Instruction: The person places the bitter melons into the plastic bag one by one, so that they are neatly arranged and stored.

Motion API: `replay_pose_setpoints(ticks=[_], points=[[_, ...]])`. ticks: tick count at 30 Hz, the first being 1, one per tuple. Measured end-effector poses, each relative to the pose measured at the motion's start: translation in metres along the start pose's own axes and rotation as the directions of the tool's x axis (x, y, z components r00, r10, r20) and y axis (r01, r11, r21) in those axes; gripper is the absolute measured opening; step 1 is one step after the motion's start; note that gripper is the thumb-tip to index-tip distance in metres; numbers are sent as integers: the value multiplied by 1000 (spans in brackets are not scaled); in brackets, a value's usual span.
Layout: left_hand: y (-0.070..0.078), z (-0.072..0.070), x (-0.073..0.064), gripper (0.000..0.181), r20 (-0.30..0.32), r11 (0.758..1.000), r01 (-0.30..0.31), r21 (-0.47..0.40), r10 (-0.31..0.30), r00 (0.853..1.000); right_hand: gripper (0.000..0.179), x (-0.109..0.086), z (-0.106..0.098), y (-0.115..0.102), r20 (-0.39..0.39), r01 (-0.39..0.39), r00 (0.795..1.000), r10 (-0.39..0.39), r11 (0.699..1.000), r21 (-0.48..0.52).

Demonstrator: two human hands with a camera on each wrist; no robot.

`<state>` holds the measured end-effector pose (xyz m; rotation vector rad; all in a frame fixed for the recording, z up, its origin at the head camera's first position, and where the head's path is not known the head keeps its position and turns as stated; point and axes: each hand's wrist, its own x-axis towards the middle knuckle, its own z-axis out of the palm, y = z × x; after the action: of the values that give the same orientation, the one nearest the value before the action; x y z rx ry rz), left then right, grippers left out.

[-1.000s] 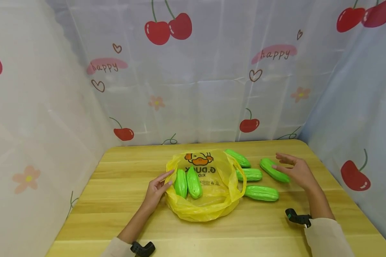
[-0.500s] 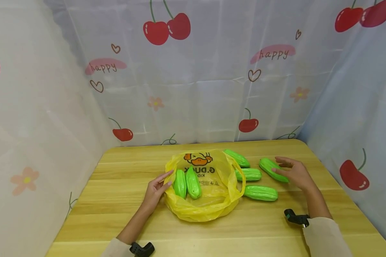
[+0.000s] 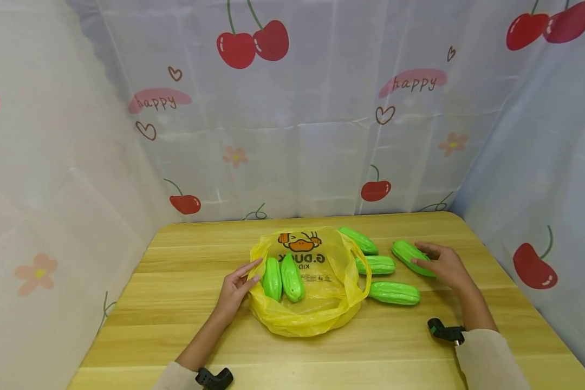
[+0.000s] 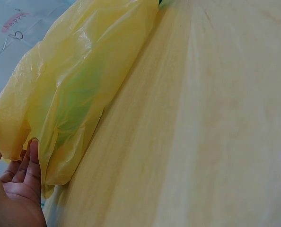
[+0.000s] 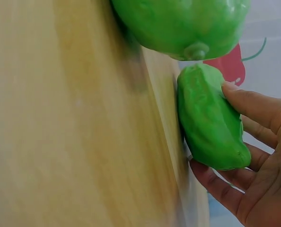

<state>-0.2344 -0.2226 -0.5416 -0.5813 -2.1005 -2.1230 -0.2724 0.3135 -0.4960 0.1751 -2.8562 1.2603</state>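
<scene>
The right hand has thumb and fingers curled round a ridged green gourd at the right of the wooden table, right of three loose gourds; the left hand pinches the left rim of the yellow plastic bag, two bagged gourds inside; the ridged green gourd looks light, stiff and slick, likely surest held round its middle; the bag film seems limp and easily torn.

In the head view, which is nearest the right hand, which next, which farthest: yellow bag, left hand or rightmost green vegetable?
1. Rightmost green vegetable: at the right hand.
2. Yellow bag: to that hand's left, in between.
3. Left hand: at the bag's left edge.
</scene>
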Motion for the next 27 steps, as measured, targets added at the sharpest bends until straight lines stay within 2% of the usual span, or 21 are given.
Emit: replay_pose_setpoints(ticks=[9,16,27], points=[[2,1,0,46,-10,1000,15,-10,-16,1000,67,-2,0,-3,-10,7,1000,-7,1000,-4],[2,1,0,46,-12,1000,12,-3,-12,1000,65,-2,-4,-8,-46,23,999,-22,1000,7],[1,1,0,45,-3,1000,-11,-7,11,1000,65,-5,-11,-30,-87,54,995,-56,998,-19]])
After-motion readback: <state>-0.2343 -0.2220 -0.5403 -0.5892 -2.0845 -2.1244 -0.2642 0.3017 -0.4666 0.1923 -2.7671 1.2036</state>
